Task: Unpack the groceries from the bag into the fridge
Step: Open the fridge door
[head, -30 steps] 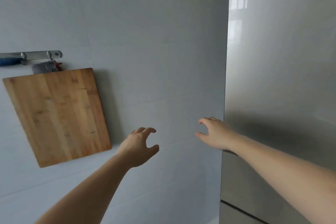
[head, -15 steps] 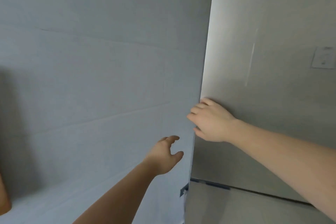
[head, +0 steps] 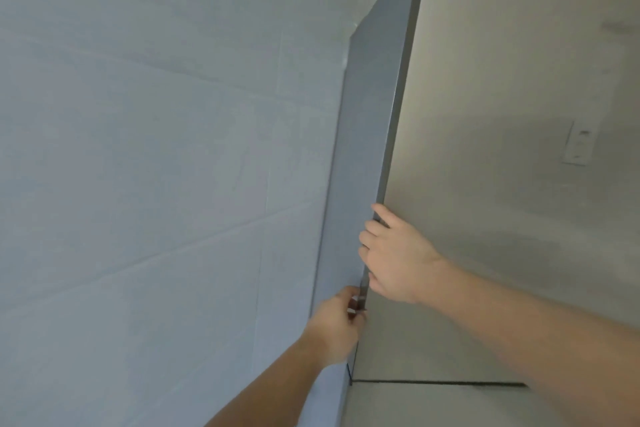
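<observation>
Right hand (head: 394,255) now curls over the fridge door (head: 502,149) edge; left hand (head: 334,326) has joined it below, fingers hooked on the same edge.

From reaching a second ago, I now have both gripping; opening comes next. No bag in view.

pale tiled wall (head: 156,166) at left
</observation>
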